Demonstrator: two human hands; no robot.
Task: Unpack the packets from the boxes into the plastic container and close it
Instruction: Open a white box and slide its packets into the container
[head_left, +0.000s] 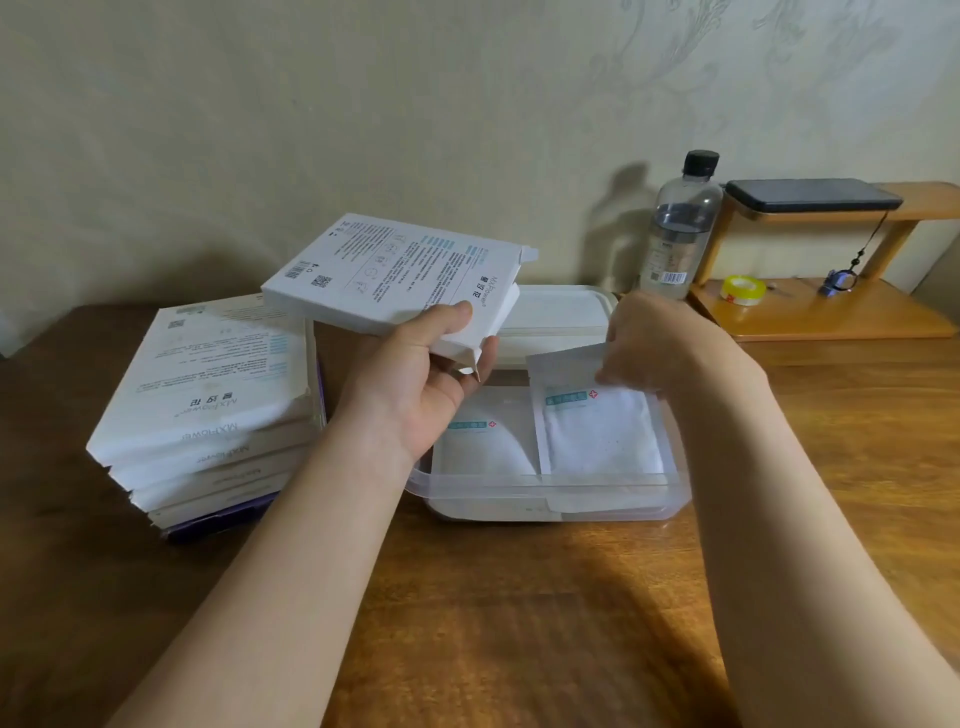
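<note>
Left hand (434, 384) grips the opened box (400, 280) aloft, clearing frame centre; right hand (649, 343) pinches a packet (597, 426) over the plastic container (545, 488).

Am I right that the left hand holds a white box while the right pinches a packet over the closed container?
Not quite: the container is open, its lid lying behind it, as the head view shows. The rest is right.

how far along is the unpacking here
Early. Done: one packet lies in the plastic container. In hand: the right hand pinches a second packet partly in it, the left hand holds an open box. Left: likely the stack of boxes beside it, and the lid lies off, behind the container.
</note>
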